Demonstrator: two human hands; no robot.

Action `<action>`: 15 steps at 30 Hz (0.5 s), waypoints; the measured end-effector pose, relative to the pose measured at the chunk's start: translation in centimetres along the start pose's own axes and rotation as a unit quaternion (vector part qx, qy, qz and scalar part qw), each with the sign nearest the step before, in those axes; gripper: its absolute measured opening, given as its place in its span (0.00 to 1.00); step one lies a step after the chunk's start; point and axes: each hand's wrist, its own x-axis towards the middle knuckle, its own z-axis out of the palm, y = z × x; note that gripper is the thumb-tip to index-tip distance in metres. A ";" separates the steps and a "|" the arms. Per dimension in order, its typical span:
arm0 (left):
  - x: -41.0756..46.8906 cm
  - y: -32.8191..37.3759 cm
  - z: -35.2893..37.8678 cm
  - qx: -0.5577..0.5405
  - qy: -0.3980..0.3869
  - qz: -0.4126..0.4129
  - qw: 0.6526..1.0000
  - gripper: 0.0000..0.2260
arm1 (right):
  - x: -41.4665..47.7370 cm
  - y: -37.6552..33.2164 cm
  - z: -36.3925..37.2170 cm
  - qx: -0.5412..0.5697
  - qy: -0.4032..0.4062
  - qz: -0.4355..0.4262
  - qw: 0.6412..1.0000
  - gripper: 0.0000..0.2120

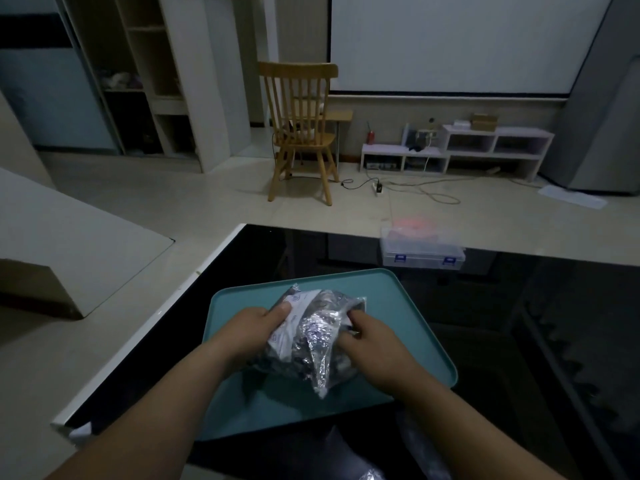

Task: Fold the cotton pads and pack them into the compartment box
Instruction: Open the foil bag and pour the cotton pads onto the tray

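Head view: left hand [250,331] and right hand [371,344] grip the bag [313,336], long axis near-to-far.

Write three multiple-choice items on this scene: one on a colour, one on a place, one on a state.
1. What colour is the tray?
A. teal
B. red
C. yellow

2. Where does the compartment box stand?
A. on a chair
B. at the far edge of the table
C. on the floor

3. What do the left hand and right hand do with the plastic bag?
A. both grip it
B. both lie flat beside it
C. neither touches it

Key: 1 A, its bare rim is teal; 2 B, it sits beyond the tray at that edge; 3 A, fingers of each hand curl on a side of it.
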 end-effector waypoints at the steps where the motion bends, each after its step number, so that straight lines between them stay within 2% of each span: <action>1: -0.1 -0.2 -0.1 -0.035 -0.003 -0.005 0.999 0.25 | 0.1 -0.1 0.0 0.046 -0.018 0.004 0.999 0.08; 5: -0.4 -0.8 -0.4 -0.115 0.006 -0.004 0.993 0.18 | 0.4 -0.8 0.3 0.187 -0.112 0.012 0.976 0.18; 8: -0.6 -0.7 -0.7 -0.171 0.003 0.013 0.985 0.19 | 0.9 -1.1 1.3 0.232 -0.117 0.013 0.966 0.28; 11: -1.5 0.0 -0.6 -0.247 -0.048 -0.008 0.968 0.18 | 1.3 -1.6 2.2 0.251 -0.081 0.023 0.964 0.26; 13: -1.6 0.2 -0.3 -0.282 -0.053 -0.026 0.958 0.18 | 1.6 -2.0 2.3 0.298 -0.076 0.038 0.951 0.20; 15: -1.4 0.1 -0.2 -0.297 -0.054 -0.037 0.953 0.21 | 1.9 -2.4 2.2 0.359 -0.099 0.062 0.926 0.19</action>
